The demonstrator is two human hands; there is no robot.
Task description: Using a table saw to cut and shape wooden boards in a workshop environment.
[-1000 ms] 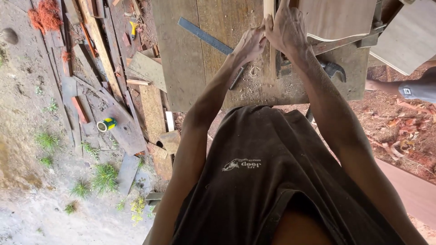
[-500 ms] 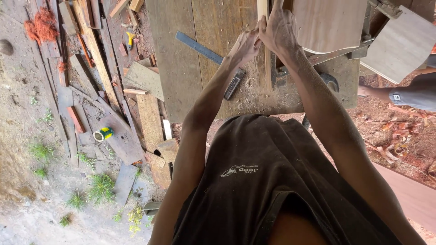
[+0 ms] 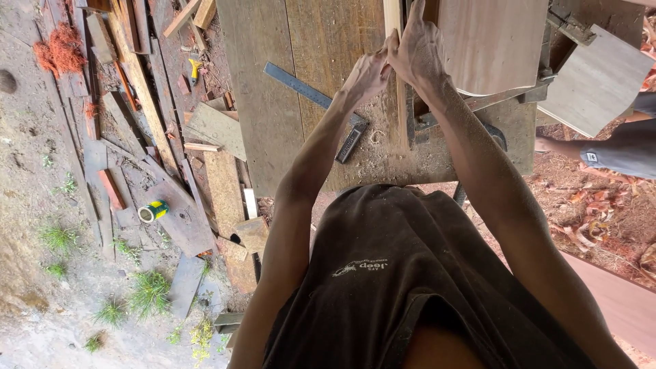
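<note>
Left hand [image 3: 365, 74] and right hand [image 3: 418, 51] together on a narrow wooden strip [image 3: 395, 102] atop the sawdust-strewn workbench [image 3: 273, 102].

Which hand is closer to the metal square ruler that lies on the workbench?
Left. The left hand grips the wood strip just beside the metal square ruler; the right hand is on the strip's far side.

Outdoor carpentry yard: workbench [image 3: 273, 102], offcuts [image 3: 219, 126]

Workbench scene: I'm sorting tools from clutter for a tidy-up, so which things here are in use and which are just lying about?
In hand:
left hand and right hand, both gripping the narrow wooden strip
workbench beneath it

Lying about:
metal square on the bench
pale board
wood offcuts on the ground
green and yellow can
</note>
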